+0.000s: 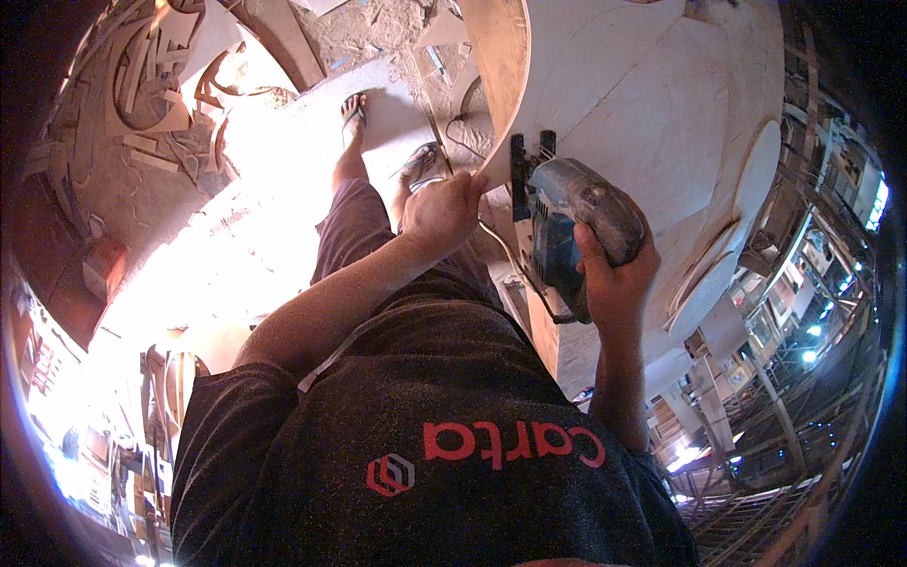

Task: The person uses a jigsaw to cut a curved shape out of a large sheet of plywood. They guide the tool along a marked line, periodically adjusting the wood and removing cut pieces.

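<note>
A jigsaw (578,194) (its body dusty) is gripped by the right hand (621,276) at the left edge of a pale board (633,104), that edge being pinched by the left hand (441,213).

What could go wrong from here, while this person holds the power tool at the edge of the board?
The left hand is at the curved edge of the board, close to the power tool in the right hand; a slip could injure it. The pale cord hangs loosely beside the tool and might snag. The feet have exposed toes, so a dropped piece could perhaps hurt them.
</note>
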